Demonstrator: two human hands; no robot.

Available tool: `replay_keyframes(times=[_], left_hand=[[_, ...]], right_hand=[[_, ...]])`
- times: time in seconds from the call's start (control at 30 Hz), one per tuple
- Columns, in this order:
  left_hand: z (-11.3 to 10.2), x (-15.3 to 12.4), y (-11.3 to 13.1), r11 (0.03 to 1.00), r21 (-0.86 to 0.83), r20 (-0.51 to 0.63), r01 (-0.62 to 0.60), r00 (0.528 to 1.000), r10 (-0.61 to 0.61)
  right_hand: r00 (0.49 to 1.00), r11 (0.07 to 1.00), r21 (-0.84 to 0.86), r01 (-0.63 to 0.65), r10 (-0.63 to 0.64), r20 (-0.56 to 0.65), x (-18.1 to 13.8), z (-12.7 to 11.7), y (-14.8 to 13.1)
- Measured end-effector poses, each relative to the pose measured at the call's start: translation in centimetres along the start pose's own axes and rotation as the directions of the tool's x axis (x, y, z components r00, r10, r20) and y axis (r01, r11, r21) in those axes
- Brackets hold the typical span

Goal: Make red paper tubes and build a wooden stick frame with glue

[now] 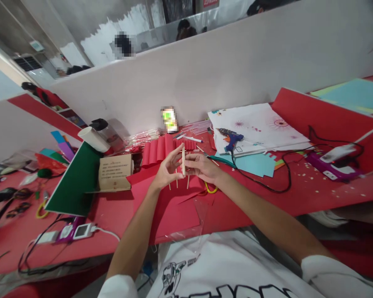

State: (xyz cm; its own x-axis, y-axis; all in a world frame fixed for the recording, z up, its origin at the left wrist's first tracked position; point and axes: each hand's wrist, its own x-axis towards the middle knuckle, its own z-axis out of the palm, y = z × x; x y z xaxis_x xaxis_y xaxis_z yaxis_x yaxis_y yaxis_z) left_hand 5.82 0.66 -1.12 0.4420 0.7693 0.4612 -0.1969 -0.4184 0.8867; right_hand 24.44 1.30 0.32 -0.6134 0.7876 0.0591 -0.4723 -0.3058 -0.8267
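Both of my hands meet over the red paper near the middle of the table. My left hand has its thumb and fingers closed on one side of a small bundle of thin wooden sticks, held upright. From the right, my right hand grips the same bundle, its fingers reaching around it. A few more thin sticks show below the hands; whether they are joined to the bundle I cannot tell. Under them lie red paper sheets. Yellow-handled scissors rest beside my right wrist.
Red paper rolls and a cardboard box sit behind and left. A blue glue gun lies on white sheets, its black cable trailing right. A lit phone leans on the partition. People are beyond it.
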Motion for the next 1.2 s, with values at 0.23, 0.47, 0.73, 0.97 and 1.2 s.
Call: replay_keyframes(times=[0.23,0.47,0.73,0.97,1.2], left_hand=[[0.5,-0.1,-0.4,0.999,-0.04,-0.063,-0.028,0.998,0.025],[1.5,-0.2,-0.9,0.996,-0.088,-0.14,-0.016,0.99,0.004],[2.2,-0.2,-1.3,0.995,-0.09,-0.178,-0.041,0.984,0.025],[2.4,-0.2,-1.8,0.994,-0.091,-0.206,-0.067,0.977,0.047],[2.3,-0.3,-2.1,0.994,-0.072,-0.218,-0.08,0.974,0.063]], right_hand=[[0.999,0.998,0.046,0.03,-0.029,-0.023,0.0,0.5,0.1],[1.0,0.996,0.093,0.014,-0.013,-0.01,0.1,0.5,0.3],[0.999,0.988,0.154,-0.017,0.021,-0.024,0.3,0.5,0.7],[1.0,0.985,0.175,-0.01,0.015,-0.025,0.4,0.5,0.9],[0.999,0.983,0.182,-0.013,0.02,-0.034,0.4,0.4,1.1]])
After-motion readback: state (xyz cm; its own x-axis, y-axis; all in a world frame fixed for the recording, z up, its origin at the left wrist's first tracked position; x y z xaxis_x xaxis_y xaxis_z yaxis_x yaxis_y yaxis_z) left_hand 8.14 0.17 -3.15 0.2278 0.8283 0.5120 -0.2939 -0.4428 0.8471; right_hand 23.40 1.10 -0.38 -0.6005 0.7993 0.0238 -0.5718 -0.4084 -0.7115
